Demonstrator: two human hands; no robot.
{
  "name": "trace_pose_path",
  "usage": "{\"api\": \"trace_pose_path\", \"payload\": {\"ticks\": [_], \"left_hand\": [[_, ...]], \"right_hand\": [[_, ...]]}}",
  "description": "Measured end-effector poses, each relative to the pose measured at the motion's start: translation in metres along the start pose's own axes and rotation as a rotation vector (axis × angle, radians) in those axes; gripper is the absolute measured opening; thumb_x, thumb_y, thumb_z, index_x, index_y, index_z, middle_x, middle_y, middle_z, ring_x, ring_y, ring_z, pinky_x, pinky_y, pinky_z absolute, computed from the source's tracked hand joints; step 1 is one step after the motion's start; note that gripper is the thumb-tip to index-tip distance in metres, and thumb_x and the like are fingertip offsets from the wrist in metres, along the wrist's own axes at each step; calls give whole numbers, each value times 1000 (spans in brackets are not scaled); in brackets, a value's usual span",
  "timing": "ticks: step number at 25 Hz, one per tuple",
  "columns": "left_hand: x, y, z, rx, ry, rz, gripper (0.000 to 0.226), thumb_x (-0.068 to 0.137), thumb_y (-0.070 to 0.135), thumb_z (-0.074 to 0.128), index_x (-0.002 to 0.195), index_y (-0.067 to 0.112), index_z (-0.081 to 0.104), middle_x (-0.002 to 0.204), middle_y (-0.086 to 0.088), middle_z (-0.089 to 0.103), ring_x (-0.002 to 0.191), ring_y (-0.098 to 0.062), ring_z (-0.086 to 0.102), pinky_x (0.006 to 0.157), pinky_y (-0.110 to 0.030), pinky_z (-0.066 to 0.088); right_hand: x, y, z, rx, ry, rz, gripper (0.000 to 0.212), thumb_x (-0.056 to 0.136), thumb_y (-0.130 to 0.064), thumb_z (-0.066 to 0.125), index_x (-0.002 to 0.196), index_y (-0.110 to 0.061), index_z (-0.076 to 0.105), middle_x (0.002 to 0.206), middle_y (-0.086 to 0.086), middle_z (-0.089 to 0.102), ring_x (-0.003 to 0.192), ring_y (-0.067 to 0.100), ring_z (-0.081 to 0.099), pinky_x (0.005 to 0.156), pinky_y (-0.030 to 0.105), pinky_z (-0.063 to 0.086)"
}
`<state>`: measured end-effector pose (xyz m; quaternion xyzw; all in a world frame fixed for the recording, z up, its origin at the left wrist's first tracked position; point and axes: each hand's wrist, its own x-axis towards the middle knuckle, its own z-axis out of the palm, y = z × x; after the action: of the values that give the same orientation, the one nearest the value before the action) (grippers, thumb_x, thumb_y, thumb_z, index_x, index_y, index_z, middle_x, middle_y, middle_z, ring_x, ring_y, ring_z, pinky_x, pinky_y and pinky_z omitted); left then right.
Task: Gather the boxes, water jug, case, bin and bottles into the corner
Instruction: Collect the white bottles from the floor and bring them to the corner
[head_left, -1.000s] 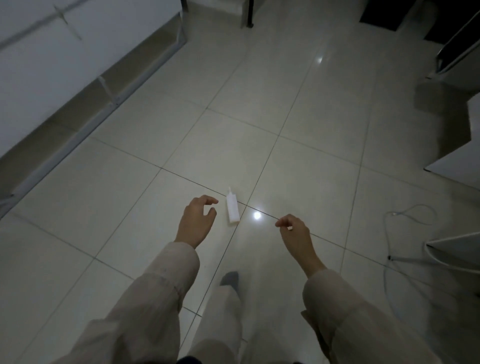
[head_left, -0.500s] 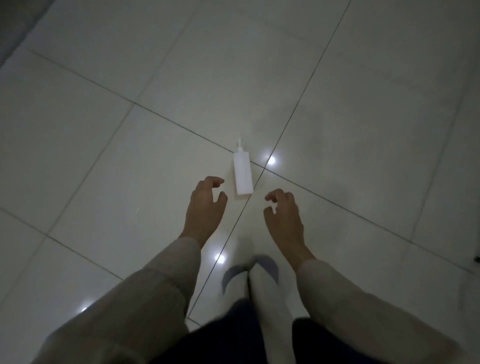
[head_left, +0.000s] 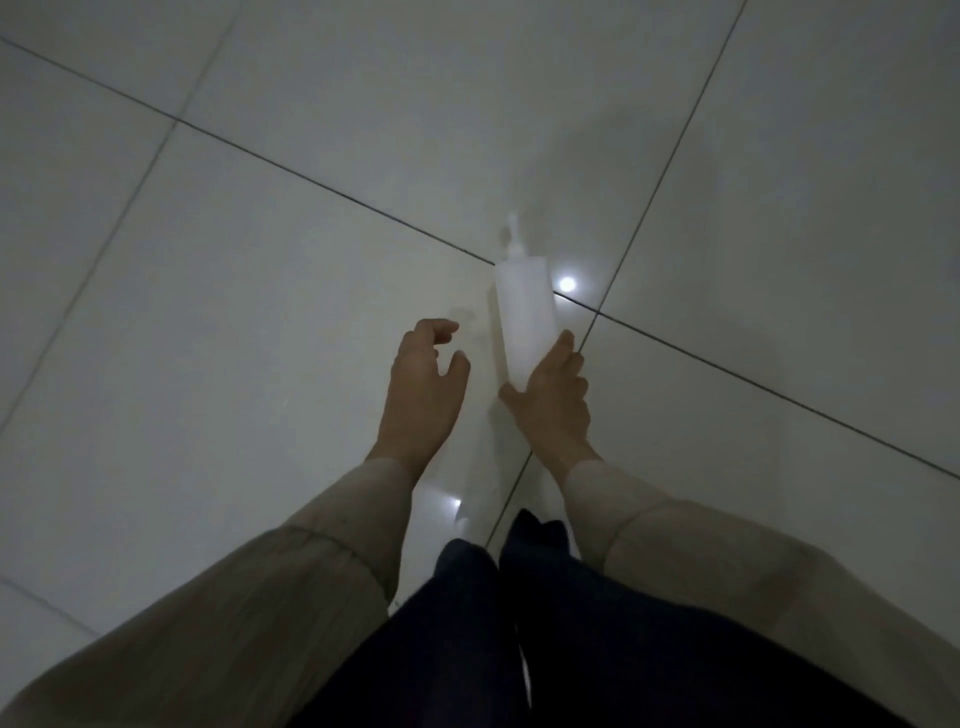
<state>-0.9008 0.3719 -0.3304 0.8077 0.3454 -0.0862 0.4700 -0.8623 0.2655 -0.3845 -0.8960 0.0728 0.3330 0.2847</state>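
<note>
Dim light, view straight down at a pale tiled floor (head_left: 260, 322). White bottle (head_left: 524, 306) with a pump top, pump end pointing away from the person, its base end in the right hand (head_left: 553, 400). Right hand grips the bottle's near end: thumb curled round its left lower corner, fingers wrapped up its right side, fingertips (head_left: 566, 340) showing against the white plastic. Bottle lies across the spot where dark grout lines cross; whether it rests on the tile or is just lifted off cannot be told (the pump end is blurred). Contents of the bottle not visible through the plastic.

Left hand (head_left: 423, 384) just left of the bottle, apart from it, a strip of bare tile between. Fingers loosely curled, thumb spread toward the bottle, holding nothing.

Both arms in light beige sleeves (head_left: 291, 597). Dark trouser legs (head_left: 545, 623) at bottom centre. Small bright light reflection (head_left: 567, 284) on the tile just right of the bottle's shoulder.
</note>
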Motion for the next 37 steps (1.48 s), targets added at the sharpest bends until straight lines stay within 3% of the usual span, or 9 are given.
{"api": "trace_pose_path", "payload": {"ticks": [3,8,11,13,18,25,27,32,37], "left_hand": [[-15,15,-9,-53,-25,-11,30,94,16,46,123,16,47,128,-1,49,112,-11,45,90,-22,35],[-77,94,-57,-134,-70,-72,35,94,26,46,128,18,41,129,1,47,116,-14,47,88,-24,37],[-115,171,-102,-227,-89,-104,50,94,42,40,137,17,34,132,1,48,117,-14,48,93,-26,39],[-141,226,-134,-302,-108,-64,52,92,51,37,133,19,41,126,3,55,113,-13,54,94,-29,44],[-220,377,-218,-440,-252,109,64,82,69,36,127,25,51,118,2,65,107,-15,63,95,-40,51],[-334,545,-280,-534,-353,432,49,78,57,48,114,24,52,114,-5,64,103,-21,64,86,-42,56],[-360,571,-287,-536,-433,520,52,77,54,50,118,21,50,116,-7,63,104,-23,64,86,-43,56],[-430,603,-297,-489,-638,690,63,73,52,59,124,17,46,119,-6,61,99,-20,66,76,-35,58],[-529,590,-279,-406,-944,773,53,79,42,64,122,19,47,120,-5,59,99,-18,65,77,-36,57]], "right_hand": [[-7,-4,-27,214,-68,30,72,80,-25,66,131,0,22,132,18,37,118,35,42,91,41,41],[-96,-53,-120,398,-197,-53,61,84,-24,62,130,-5,27,117,8,46,98,20,48,79,29,41],[-166,-99,-194,456,-226,-156,58,85,-23,59,131,-8,29,118,5,48,98,18,51,72,23,42],[-213,-129,-249,480,-241,-218,54,86,-21,57,131,-11,29,118,2,47,96,15,51,64,17,41],[-340,-188,-387,533,-227,-352,41,88,-18,54,121,-24,31,105,-12,46,88,-3,48,62,11,40],[-496,-225,-528,675,124,-518,48,77,-22,54,120,-36,37,108,-17,50,95,1,52,67,10,48],[-531,-225,-545,716,235,-528,47,79,-20,54,119,-39,37,109,-18,49,99,6,53,70,16,49],[-613,-215,-540,856,549,-491,46,86,-19,54,123,-40,36,114,-11,50,102,9,54,74,20,52],[-710,-176,-504,1007,900,-324,44,90,-28,53,131,-28,36,121,-7,51,100,2,55,69,9,51]]}}
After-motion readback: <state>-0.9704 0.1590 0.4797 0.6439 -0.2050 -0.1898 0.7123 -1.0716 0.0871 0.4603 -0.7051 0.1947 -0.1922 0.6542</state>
